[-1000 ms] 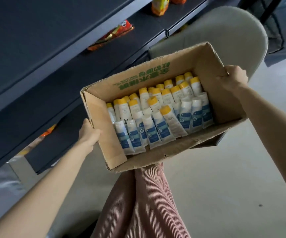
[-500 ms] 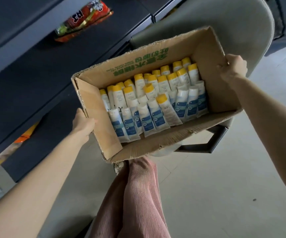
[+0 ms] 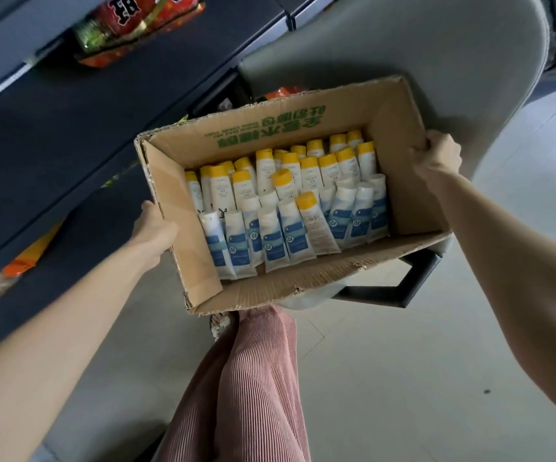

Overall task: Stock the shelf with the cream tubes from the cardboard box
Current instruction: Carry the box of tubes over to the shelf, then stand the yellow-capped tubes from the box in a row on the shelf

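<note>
The cream tubes (image 3: 286, 211), yellow- and white-capped, lie packed in the open cardboard box (image 3: 176, 211) above a grey chair (image 3: 403, 45), beside the dark shelf (image 3: 53, 135). The right hand (image 3: 436, 158) curls over the box's right rim. The left hand (image 3: 155, 228) is against the left wall, its fingers hidden, so its grip is unclear.

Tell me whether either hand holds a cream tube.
No: left hand and right hand both hold the brown cardboard box by its ends.

Tubes (image 3: 290, 211) in box (image 3: 270, 128), seemingly over chair (image 3: 403, 45); shelf (image 3: 53, 135) left.
</note>
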Demonstrator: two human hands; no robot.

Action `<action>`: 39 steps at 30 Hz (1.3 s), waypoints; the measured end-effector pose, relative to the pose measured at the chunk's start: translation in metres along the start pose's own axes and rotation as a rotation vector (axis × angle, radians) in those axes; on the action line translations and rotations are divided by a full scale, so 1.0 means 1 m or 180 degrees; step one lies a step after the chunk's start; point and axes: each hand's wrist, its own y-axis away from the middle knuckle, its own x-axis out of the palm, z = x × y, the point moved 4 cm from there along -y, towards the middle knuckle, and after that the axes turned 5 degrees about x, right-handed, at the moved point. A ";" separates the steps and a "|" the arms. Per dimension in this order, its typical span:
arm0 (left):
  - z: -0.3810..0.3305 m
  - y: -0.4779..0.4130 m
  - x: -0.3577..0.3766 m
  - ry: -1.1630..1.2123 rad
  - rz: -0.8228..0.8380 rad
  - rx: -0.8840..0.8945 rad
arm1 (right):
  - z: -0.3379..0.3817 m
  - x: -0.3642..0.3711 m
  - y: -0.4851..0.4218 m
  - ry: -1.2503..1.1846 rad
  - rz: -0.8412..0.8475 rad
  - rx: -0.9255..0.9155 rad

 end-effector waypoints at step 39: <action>-0.037 0.044 -0.036 -0.0135 -0.0218 0.1888 | -0.004 0.166 0.097 0.1393 0.1733 -0.0459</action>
